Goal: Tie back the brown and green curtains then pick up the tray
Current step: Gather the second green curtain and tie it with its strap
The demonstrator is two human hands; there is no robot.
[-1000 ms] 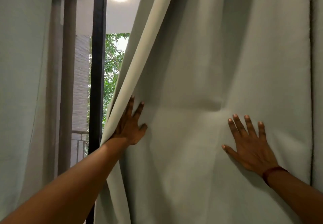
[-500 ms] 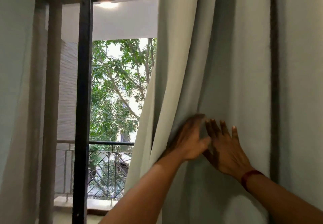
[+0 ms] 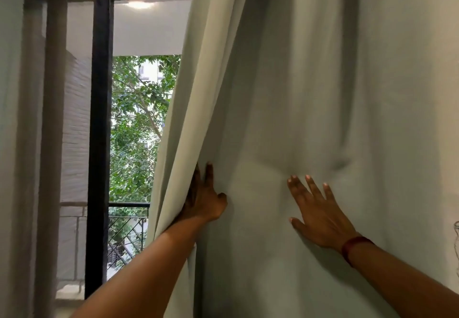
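Left hand [image 3: 204, 204] and right hand [image 3: 320, 220] press the green curtain [image 3: 298, 81], fingers straight, gripping nothing

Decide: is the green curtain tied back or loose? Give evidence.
Loose: green curtain hangs untied, left hand and right hand pressing it; no tie visible.

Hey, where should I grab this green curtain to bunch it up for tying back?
Grip the curtain at its free left edge, coming from the window side: the edge hangs folded there, so fingers can wrap behind it. The left hand rests there; the right hand lies on flat cloth, with nothing to pinch.
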